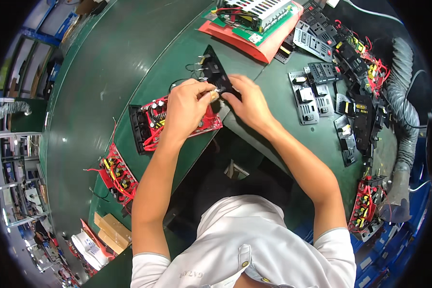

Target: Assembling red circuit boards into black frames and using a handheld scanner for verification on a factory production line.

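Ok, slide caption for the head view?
Left hand and right hand at a black panel beside a red board on a green bench.

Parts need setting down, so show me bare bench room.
Bare: green worktop between its left edge and the red board by the left hand; also between the right hand and gray panels. Crowded: upper right, heaped with black panels.

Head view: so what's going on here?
A person is working bare-handed at a green bench. The right hand holds the edge of a black panel; the left hand pinches a small tan piece beside it, too small to identify. A red circuit board lies partly hidden behind the left hand; grey panels lie to the right.
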`<state>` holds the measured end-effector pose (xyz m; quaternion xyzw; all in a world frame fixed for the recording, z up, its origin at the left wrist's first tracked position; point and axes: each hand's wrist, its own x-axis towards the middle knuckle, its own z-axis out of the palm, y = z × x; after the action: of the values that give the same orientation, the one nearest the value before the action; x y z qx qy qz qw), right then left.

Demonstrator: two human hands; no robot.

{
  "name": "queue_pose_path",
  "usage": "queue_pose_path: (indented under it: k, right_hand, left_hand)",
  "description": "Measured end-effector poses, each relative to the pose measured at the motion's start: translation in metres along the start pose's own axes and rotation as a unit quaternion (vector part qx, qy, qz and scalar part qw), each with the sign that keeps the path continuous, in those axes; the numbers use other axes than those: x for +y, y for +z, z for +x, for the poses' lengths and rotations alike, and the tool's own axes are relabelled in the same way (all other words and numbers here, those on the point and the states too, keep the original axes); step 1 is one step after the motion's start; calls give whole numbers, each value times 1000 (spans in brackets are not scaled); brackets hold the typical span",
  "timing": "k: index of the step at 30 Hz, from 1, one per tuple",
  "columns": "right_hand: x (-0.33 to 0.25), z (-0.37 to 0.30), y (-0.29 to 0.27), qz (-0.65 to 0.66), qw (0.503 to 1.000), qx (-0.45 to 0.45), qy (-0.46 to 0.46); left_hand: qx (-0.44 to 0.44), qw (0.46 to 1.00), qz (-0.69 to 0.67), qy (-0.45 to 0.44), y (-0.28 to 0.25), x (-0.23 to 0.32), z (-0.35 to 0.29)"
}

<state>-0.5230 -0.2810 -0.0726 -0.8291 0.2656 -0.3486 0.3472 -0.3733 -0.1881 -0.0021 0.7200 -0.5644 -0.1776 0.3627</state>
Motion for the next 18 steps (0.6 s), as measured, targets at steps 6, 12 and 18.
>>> queue_pose_path:
  k: [6,12,18]
  right_hand:
    - [-17,-8,5,129,990,56,27]
    - [-14,-9,8,119,989,83,5]
    - [-17,-11,5,101,992,75,15]
  left_hand:
    - [-21,999,10,-37,4,-2,1]
    - [-23,1000,7,-4,7,-1,5]
    - [-9,999,20,29,11,-3,3]
